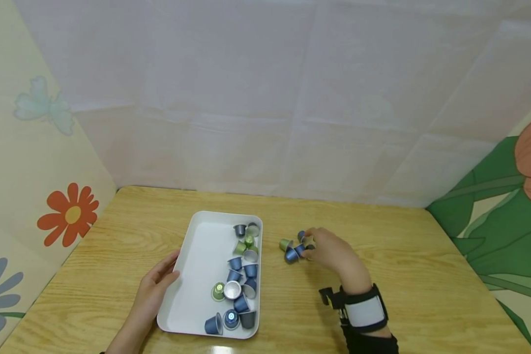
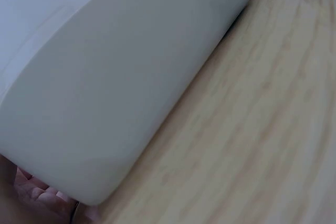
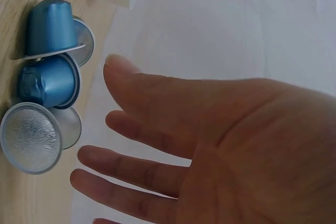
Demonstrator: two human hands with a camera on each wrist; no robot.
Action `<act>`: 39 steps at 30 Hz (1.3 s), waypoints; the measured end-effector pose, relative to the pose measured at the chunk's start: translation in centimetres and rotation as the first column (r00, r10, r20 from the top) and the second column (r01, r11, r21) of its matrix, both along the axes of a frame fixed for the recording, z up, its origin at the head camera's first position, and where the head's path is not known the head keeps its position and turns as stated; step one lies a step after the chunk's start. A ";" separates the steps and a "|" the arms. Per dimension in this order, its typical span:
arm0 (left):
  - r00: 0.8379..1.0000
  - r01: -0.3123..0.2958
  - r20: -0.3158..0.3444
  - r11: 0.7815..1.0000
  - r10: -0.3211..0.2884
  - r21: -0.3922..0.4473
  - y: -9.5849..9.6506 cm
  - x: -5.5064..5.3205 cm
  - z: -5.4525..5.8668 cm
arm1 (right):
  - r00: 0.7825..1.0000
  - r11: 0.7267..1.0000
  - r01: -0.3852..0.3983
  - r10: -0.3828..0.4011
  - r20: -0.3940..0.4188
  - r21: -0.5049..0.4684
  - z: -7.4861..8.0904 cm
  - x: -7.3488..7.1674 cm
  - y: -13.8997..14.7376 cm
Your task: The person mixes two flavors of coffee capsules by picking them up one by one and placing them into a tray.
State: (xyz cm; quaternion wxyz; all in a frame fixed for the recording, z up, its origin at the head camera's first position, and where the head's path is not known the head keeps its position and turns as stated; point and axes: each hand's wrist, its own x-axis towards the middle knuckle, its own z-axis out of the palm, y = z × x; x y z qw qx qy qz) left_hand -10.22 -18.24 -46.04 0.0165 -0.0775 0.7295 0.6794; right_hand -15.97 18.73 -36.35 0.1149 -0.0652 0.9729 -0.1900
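Note:
A white rectangular tray (image 1: pixel 199 260) lies on the table, with several blue, green and dark coffee capsules mostly along its right side. My left hand (image 1: pixel 152 287) holds the tray's left edge, the thumb over the rim. In the left wrist view the tray's outer wall hides most of that hand. To the right of the tray, my right hand (image 1: pixel 334 253) is at a small cluster of capsules, among them a green capsule (image 1: pixel 285 244) and a blue capsule (image 1: pixel 291 255). In the right wrist view its thumb and fingers are extended, apart from a blue capsule (image 3: pixel 47 82) and a silver-lidded capsule (image 3: pixel 31 137).
The wooden table (image 1: pixel 425 285) reaches back to a pale cloth backdrop (image 1: pixel 265 108). Flower-printed panels flank it at left and right. A strap with a white pad (image 1: pixel 365 312) sits on my right wrist.

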 end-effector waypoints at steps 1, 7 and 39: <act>1.000 -0.001 -0.002 1.000 0.001 0.000 0.0 0.0 0.0 | 1.000 1.000 0.002 -0.003 0.003 0.008 -0.1 -0.1 0.1; 1.000 -0.001 -0.010 1.000 0.001 -0.005 0.0 -0.1 -0.1 | 1.000 1.000 0.009 -0.010 0.025 0.016 -0.7 -0.5 0.4; 1.000 0.008 -0.015 1.000 -0.008 -0.017 -0.1 -0.3 -0.3 | 1.000 0.998 -0.003 0.004 -0.013 0.060 -3.5 -1.8 0.6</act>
